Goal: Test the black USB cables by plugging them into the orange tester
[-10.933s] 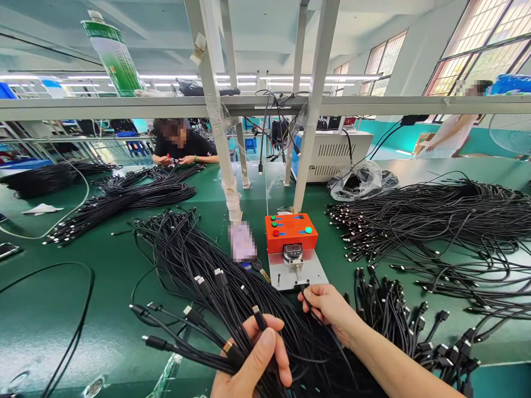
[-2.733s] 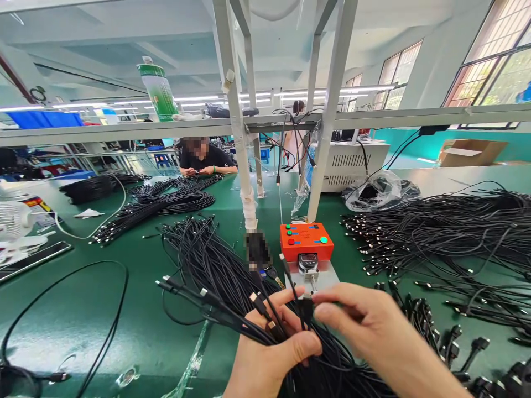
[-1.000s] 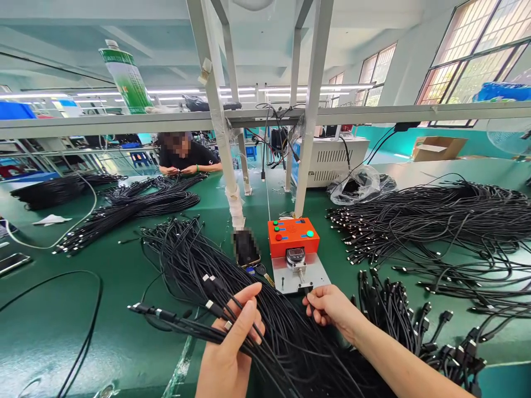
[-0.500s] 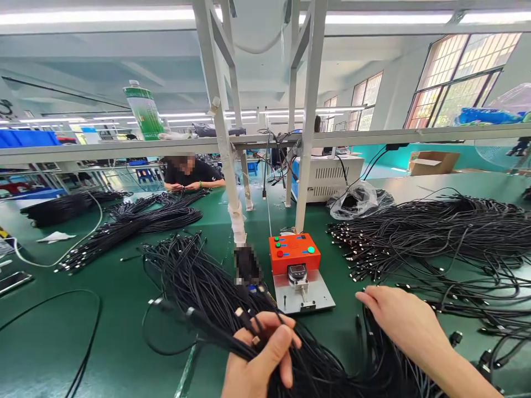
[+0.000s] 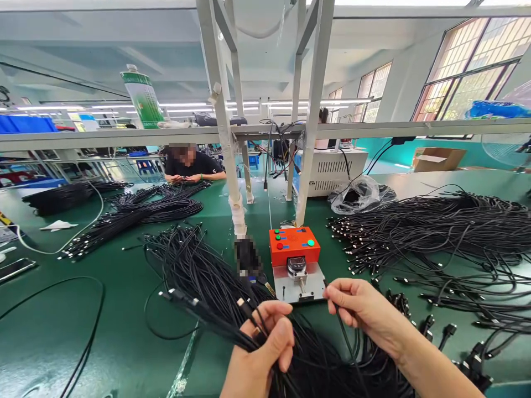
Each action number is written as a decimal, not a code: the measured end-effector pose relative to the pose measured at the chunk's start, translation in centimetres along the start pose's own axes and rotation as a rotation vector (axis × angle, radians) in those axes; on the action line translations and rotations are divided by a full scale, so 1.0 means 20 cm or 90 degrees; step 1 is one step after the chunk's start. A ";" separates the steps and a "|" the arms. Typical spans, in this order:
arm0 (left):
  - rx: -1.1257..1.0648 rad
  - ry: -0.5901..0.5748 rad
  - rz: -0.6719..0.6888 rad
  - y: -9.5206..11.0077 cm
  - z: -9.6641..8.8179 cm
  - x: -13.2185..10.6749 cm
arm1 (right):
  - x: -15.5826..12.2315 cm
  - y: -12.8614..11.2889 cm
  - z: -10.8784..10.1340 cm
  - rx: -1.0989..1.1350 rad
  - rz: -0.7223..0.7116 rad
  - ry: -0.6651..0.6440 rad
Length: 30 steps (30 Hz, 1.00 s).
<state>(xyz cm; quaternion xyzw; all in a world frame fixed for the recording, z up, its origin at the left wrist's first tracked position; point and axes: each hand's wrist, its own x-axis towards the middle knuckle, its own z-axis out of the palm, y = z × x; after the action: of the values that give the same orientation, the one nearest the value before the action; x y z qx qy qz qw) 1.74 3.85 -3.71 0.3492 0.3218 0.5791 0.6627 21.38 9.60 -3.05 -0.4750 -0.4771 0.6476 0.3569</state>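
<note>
While both hands work low in the view, the scene reads as follows.

Left hand: the left hand (image 5: pixel 259 359) has its grip closed around a bundle of cables (image 5: pixel 215 312), thumb laid across the top; the plug ends fan out up and to the left, lifted off the table (image 5: pixel 83 331).

Right hand: the right hand (image 5: pixel 359 307) has its grip pinched shut on a single cable (image 5: pixel 346 342), which runs down from the fingers into the dark mass of cables at the bottom edge. The fingertips (image 5: pixel 332 293) sit just beside the front edge of the tester's metal plate.

Tester: an orange tester (image 5: pixel 294 246) with coloured buttons stands on a grey metal plate (image 5: pixel 301 287); a round dial gauge (image 5: pixel 296 264) is fixed to its front. It sits between the two hands, just beyond them.

Near pile: a heap of black cables (image 5: pixel 194 265) lies left of the tester and runs under the left hand.

Right pile: a wide spread of cables (image 5: pixel 435 226) covers the table to the right, well apart from the hands.

Far side: a person in a black shirt (image 5: pixel 193 166) sits across the table with more cables (image 5: pixel 149 207) in front of them.

Frame: white metal posts (image 5: pixel 309 121) rise behind the tester and carry a shelf (image 5: pixel 103 137).

Bag: a clear plastic bag (image 5: pixel 360 193) lies beside a white machine (image 5: pixel 332 171).
</note>
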 end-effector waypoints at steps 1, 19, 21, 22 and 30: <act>-0.060 -0.015 0.000 0.00 -0.04 0.00 | 0.03 0.06 -0.03 -0.004 0.030 0.009; -0.055 -0.053 -0.071 0.05 -0.13 -0.03 | 0.25 0.33 0.02 -0.051 0.184 0.053; -0.022 -0.035 -0.054 0.05 -0.11 -0.04 | 0.26 0.34 0.03 -0.052 0.164 0.061; -0.026 -0.036 -0.043 0.05 -0.10 -0.04 | 0.26 0.34 0.04 -0.051 0.155 0.069; -0.135 -0.040 -0.005 0.00 -0.12 -0.03 | 0.27 0.33 0.09 -0.010 0.152 0.130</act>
<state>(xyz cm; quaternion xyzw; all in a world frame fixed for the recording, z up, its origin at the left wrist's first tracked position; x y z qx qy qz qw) -0.33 3.52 -4.96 0.2936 0.2389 0.5965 0.7078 17.97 12.03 -10.73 -0.5942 -0.3838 0.6300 0.3204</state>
